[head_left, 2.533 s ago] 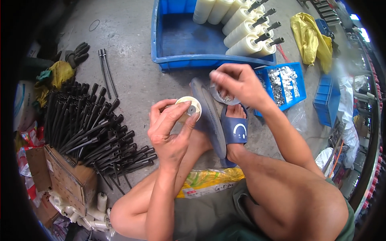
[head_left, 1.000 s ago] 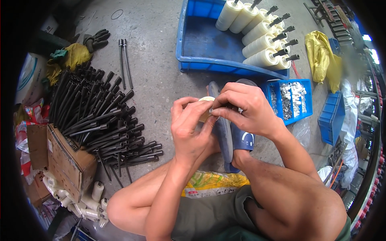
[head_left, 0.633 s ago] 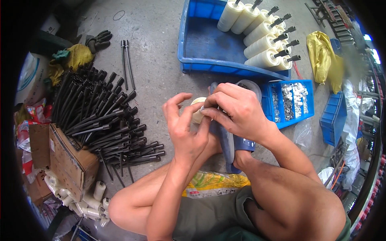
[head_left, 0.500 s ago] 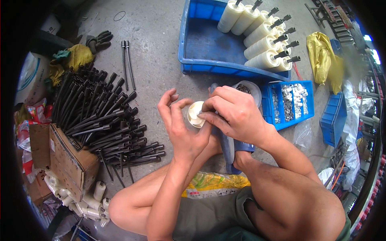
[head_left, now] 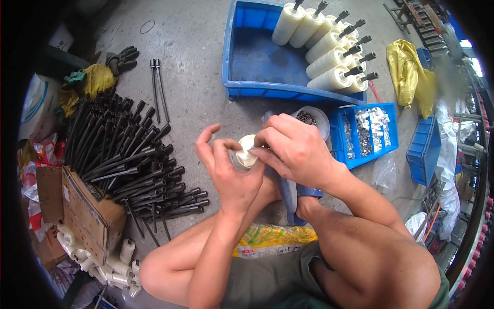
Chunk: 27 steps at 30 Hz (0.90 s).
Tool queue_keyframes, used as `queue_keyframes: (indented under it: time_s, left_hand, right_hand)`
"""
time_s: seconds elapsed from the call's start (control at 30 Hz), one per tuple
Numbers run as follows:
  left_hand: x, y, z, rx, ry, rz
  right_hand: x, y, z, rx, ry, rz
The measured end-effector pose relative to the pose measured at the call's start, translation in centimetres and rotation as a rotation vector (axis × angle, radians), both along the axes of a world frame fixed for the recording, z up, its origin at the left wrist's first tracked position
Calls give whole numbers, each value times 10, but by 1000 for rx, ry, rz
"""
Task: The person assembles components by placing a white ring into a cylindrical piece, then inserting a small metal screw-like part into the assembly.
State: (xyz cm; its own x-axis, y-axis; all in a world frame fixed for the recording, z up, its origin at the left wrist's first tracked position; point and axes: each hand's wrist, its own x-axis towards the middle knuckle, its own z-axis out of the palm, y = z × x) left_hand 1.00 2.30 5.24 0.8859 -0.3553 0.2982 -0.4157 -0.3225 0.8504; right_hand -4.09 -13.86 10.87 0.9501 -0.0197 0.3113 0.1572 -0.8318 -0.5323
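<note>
Between my hands is a white plastic cylinder, its round open end facing up. My left hand is curled around its side, thumb and bent forefinger against it, another finger raised away. My right hand reaches in from the right, thumb and fingers pinched together at the cylinder's top. Whatever small piece those fingertips may hold is hidden. Just beyond my right hand stands a round tub of small dark metal parts. To its right, a blue compartment tray holds small white and metallic fittings.
A large blue crate ahead holds several white cylinders with black stems. Black rods are piled at left, behind an opened cardboard box. More white cylinders lie lower left. A yellow sack rests at far right.
Both hands stay at the cylinder and have shifted slightly. My left forefinger has bent in closer over its rim. The whole view has moved a little.
</note>
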Motion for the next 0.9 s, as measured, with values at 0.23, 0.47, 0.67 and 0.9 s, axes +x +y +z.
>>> queue_keyframes:
  time_s: [0.23,0.47,0.67,0.9]
  left_hand:
    - [3,-5,3,80,-57,-76]
    - [-1,-2,3,-44,121,-18]
    - [16,21,2,-116,223,29]
    - [44,127,57,-70,313,382]
  right_hand:
    - [4,-2,2,-102,3,17]
    - [36,6,-8,-228,100,54]
    - [70,-15,-17,230,143,170]
    - [142,-243,-149,1365,400,-776]
